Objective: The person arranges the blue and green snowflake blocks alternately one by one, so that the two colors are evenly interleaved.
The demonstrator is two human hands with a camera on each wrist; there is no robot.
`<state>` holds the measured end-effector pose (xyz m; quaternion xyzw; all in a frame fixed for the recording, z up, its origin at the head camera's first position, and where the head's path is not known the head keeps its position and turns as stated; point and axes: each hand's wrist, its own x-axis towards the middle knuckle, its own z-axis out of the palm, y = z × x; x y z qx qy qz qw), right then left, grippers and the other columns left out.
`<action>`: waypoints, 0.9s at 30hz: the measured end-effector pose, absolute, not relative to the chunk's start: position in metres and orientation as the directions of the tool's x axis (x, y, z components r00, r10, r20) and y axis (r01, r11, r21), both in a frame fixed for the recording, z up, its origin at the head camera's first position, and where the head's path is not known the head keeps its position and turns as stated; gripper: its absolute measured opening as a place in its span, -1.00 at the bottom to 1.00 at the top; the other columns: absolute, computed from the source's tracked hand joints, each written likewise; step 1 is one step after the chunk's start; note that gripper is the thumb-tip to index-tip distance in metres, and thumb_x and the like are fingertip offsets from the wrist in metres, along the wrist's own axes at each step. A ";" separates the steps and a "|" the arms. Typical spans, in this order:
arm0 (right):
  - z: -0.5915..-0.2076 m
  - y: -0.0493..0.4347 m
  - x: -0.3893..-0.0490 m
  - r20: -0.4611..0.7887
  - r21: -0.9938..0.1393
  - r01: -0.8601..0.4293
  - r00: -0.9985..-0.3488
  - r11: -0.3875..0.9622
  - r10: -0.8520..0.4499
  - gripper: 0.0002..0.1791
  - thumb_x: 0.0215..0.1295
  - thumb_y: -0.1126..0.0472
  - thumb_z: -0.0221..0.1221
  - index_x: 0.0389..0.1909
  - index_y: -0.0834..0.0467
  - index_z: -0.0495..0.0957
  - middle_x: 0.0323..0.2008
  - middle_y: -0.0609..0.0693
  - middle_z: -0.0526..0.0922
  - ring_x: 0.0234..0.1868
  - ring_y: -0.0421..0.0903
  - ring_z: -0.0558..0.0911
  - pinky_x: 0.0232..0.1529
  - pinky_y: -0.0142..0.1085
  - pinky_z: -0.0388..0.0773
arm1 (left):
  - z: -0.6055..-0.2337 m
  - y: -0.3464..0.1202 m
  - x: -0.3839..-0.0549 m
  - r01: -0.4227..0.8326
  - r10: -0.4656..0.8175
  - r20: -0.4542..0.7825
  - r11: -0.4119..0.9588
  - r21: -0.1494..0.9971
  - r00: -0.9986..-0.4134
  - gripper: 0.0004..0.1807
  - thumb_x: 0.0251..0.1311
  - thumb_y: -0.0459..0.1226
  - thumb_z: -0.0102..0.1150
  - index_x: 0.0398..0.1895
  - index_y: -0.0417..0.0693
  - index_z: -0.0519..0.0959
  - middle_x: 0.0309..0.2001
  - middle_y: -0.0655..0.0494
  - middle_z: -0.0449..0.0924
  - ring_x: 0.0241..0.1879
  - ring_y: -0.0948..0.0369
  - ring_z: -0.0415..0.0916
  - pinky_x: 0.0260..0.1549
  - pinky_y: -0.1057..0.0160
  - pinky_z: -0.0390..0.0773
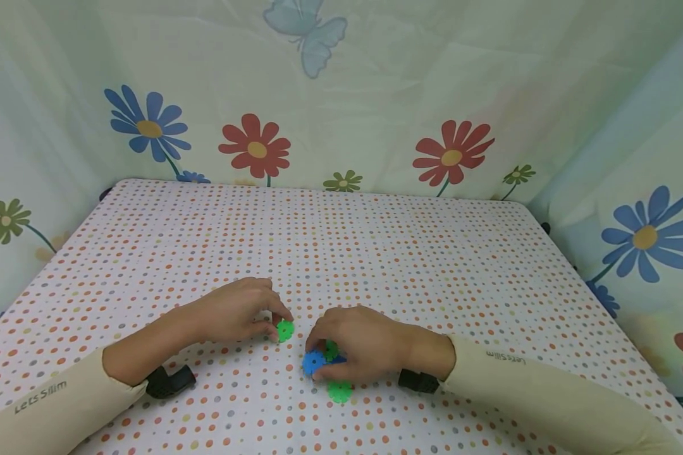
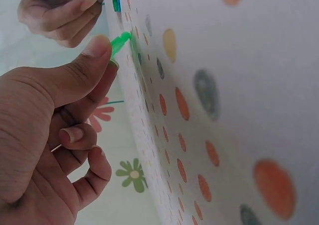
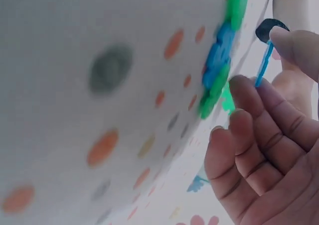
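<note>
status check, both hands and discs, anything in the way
Left hand pinching green disc. Right hand pinching blue disc. Other green and blue discs on table below right hand. Nothing seen between the held discs.

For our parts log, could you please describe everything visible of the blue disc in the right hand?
The blue disc is thin, round and notched along its rim, and looks like plastic. The right hand pinches it at opposite edges, raised above the table; the right wrist view shows it edge-on.

"Lets Slim" on both sleeves (image 1: 62,406)
</note>
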<state>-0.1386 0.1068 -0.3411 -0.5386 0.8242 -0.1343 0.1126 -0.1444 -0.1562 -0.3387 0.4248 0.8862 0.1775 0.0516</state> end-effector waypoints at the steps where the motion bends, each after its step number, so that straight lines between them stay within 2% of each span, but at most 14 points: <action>1: -0.340 0.107 -0.140 -0.041 -0.359 -0.846 -0.407 0.393 -0.913 -0.62 0.28 -0.20 0.24 -0.04 -0.06 0.62 -0.26 -0.33 0.60 -0.24 -0.41 0.49 -0.21 -0.52 0.45 | -0.339 -0.156 -0.145 0.736 0.772 0.060 0.575 0.358 -0.633 -0.76 0.11 -0.16 0.40 -0.12 0.11 0.74 -0.36 0.47 0.66 -0.31 0.38 0.42 -0.26 0.37 0.44; 4: -0.338 0.109 -0.143 -0.046 -0.402 -0.817 -0.433 0.413 -0.900 -0.64 0.27 -0.12 0.28 -0.02 -0.02 0.61 -0.38 -0.34 0.57 -0.36 -0.36 0.46 -0.30 -0.52 0.41 | -0.340 -0.156 -0.145 0.738 0.772 0.061 0.577 0.350 -0.633 -0.76 0.11 -0.16 0.41 -0.12 0.12 0.74 -0.37 0.47 0.66 -0.33 0.38 0.40 -0.25 0.35 0.44; 7: -0.337 0.110 -0.146 -0.052 -0.416 -0.806 -0.440 0.420 -0.896 -0.66 0.27 -0.06 0.30 -0.02 0.01 0.60 -0.43 -0.33 0.57 -0.40 -0.35 0.47 -0.31 -0.53 0.40 | -0.340 -0.156 -0.145 0.736 0.769 0.060 0.583 0.344 -0.637 -0.75 0.11 -0.16 0.41 -0.12 0.12 0.74 -0.37 0.47 0.66 -0.34 0.37 0.39 -0.25 0.35 0.44; 18: -0.339 0.112 -0.147 -0.015 -0.390 -0.818 -0.453 0.422 -0.891 -0.67 0.27 -0.07 0.29 -0.04 -0.01 0.60 -0.30 -0.23 0.61 -0.31 -0.40 0.53 -0.24 -0.53 0.46 | -0.341 -0.156 -0.145 0.734 0.763 0.062 0.592 0.334 -0.644 -0.75 0.10 -0.15 0.42 -0.12 0.13 0.75 -0.39 0.47 0.65 -0.35 0.38 0.39 -0.31 0.39 0.41; 27: -0.341 0.113 -0.149 0.011 -0.405 -0.820 -0.446 0.404 -0.895 -0.71 0.28 0.03 0.30 -0.02 0.01 0.60 -0.44 -0.28 0.55 -0.43 -0.37 0.45 -0.33 -0.53 0.39 | -0.341 -0.156 -0.145 0.738 0.768 0.067 0.583 0.338 -0.637 -0.76 0.09 -0.16 0.42 -0.13 0.12 0.75 -0.38 0.46 0.66 -0.35 0.38 0.39 -0.32 0.40 0.40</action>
